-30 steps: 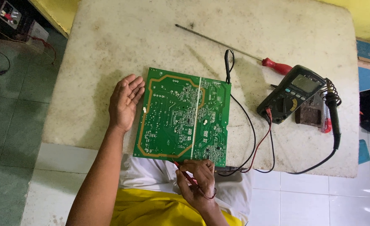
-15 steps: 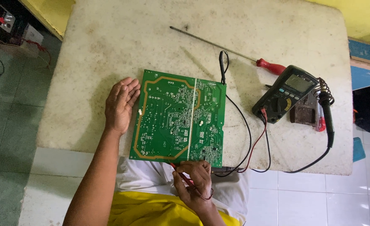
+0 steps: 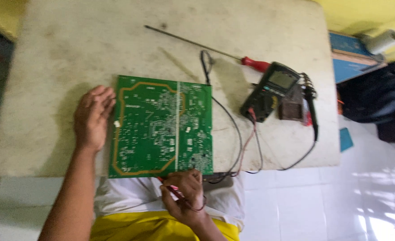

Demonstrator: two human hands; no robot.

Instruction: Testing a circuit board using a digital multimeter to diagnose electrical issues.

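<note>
While our left hand [image 3: 91, 117] lies flat and open against the left edge of the green rectangular circuit board [image 3: 161, 127], steadying it, our right hand [image 3: 186, 196] pinches a slim red test probe [image 3: 168, 184] at the board's near edge, its leads trailing right toward the dark handheld multimeter [image 3: 272, 90].

One green circuit board [image 3: 161, 127], one multimeter [image 3: 271, 90], one red-handled screwdriver [image 3: 215, 50], two hands.

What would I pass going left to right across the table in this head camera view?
Left hand → green circuit board → multimeter → soldering iron.
</note>
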